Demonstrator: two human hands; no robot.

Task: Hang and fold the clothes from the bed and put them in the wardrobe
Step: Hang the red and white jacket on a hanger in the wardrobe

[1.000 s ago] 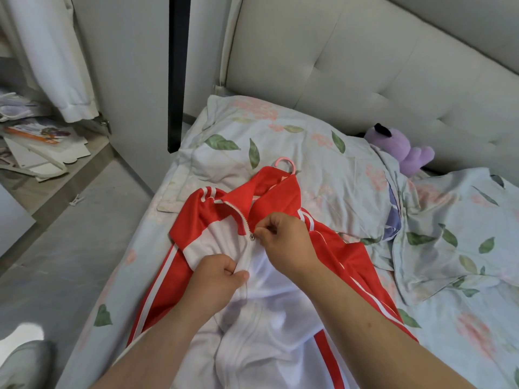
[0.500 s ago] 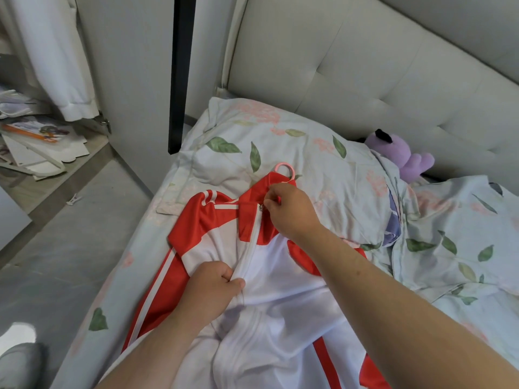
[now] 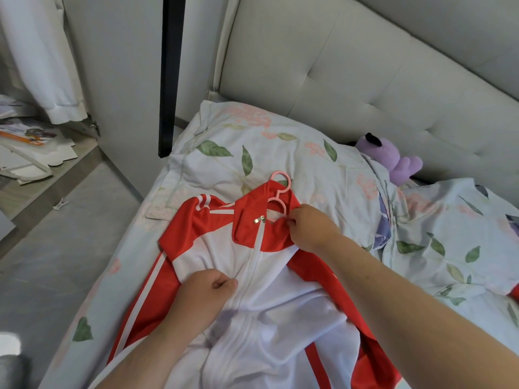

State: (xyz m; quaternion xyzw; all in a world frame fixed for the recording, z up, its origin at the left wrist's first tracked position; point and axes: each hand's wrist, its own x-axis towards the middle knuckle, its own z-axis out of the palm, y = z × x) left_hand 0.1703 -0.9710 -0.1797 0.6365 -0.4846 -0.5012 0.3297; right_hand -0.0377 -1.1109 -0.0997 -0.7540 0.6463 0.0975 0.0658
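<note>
A red and white zip jacket [image 3: 280, 276] lies front up on the bed [image 3: 421, 276], zipped to the collar, with the metal zip pull [image 3: 259, 219] at the top. A pink hanger [image 3: 279, 189] is inside it, its hook sticking out above the collar onto the pillow. My left hand [image 3: 206, 292] pinches the white fabric beside the zip at chest height. My right hand [image 3: 309, 228] pinches the right side of the red collar, next to the hanger's neck.
A floral pillow [image 3: 252, 153] and a rumpled floral duvet [image 3: 449, 234] cover the bed below a padded headboard [image 3: 365, 80]. A purple plush toy [image 3: 393, 158] lies by the headboard. The wardrobe [image 3: 112, 66] stands to the left, with a white garment [image 3: 42, 66] hanging and papers on its floor.
My right hand ran the zip up from the chest to the collar, then let go of the pull and moved right onto the collar. My left hand stayed on the fabric.
</note>
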